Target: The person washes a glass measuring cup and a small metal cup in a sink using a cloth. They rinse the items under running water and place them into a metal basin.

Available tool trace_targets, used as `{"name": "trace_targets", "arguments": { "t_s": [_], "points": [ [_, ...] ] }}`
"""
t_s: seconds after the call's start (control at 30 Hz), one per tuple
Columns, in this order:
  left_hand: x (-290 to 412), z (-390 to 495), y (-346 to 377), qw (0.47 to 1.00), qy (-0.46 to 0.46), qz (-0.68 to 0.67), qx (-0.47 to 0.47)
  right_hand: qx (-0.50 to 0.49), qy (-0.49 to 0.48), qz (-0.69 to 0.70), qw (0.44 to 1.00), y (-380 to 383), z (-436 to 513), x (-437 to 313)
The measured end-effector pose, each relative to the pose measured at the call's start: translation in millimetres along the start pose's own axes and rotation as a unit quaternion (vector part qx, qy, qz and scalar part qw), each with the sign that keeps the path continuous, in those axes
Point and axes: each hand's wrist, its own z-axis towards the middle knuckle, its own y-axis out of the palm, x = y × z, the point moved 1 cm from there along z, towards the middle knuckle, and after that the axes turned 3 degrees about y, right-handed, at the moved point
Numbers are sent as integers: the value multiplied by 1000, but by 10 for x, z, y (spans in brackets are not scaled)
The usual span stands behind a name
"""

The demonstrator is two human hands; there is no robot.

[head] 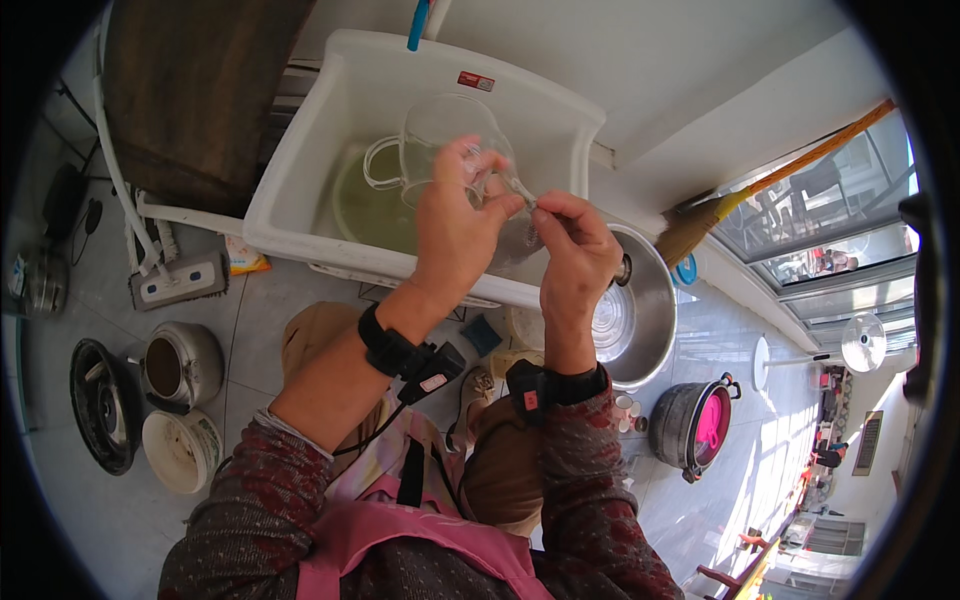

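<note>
A clear glass jug [450,120] with a looped handle is held over a white sink [360,67]. My left hand [465,217] grips the jug near its lower end, and some of its fingers show through the glass. At the jug's narrow spout, my right hand [577,240] has thumb and forefinger pinched together on a grey mesh [529,232]. This mesh hangs just below the fingertips; part of it is blurred and I cannot tell its full shape. Greenish water [375,202] lies in a round basin inside the sink.
A steel basin [637,322] stands right of the sink, with a straw broom [694,225] leaning behind it. Further right is a dark pot [679,424] holding a pink item. A flat mop [180,281], kettle [184,364], black basin [97,405] and white bucket [176,450] stand left.
</note>
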Motion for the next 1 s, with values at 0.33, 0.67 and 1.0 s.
{"name": "trace_targets", "arguments": {
  "t_s": [0.33,0.67,1.0],
  "points": [
    [-3,-8,43,998,-41,-40,-16,72,-224,-254,938,107,-17,-61],
    [-35,76,-4,999,23,-42,19,-68,12,175,982,38,-8,18],
    [-15,102,-21,998,42,-50,21,-132,242,297,914,-15,37,114]
  ]
}}
